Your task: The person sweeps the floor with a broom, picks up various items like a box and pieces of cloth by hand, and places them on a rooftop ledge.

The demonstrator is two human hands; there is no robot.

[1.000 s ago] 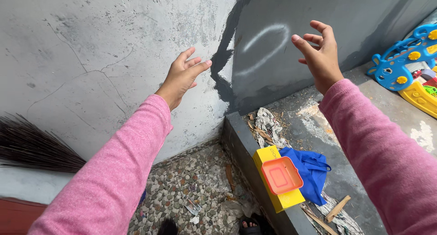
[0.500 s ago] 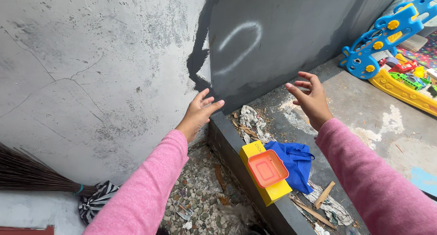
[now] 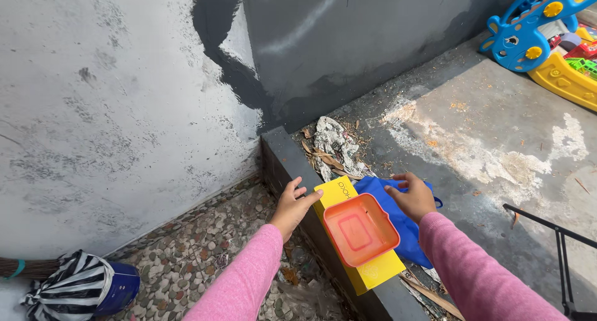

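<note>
- On the ledge [image 3: 292,153], at 6 o'clock: orange tray [image 3: 360,229] on yellow box [image 3: 373,274], blue bag [image 3: 407,218] beside.
- Left hand [image 3: 291,207], grip spread, at box's 9 o'clock edge.
- Right hand [image 3: 411,196], grip loosely spread, on bag at 3 o'clock.
- Nothing grasped or lifted yet.

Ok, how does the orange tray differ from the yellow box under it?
The orange tray is a shallow, open dish with rounded corners; the yellow box is a closed, sharp-edged block. The tray is shorter, so the box sticks out at both ends. The tray lies on top; the box rests on the ledge. Both are rectangular and bright.
</note>
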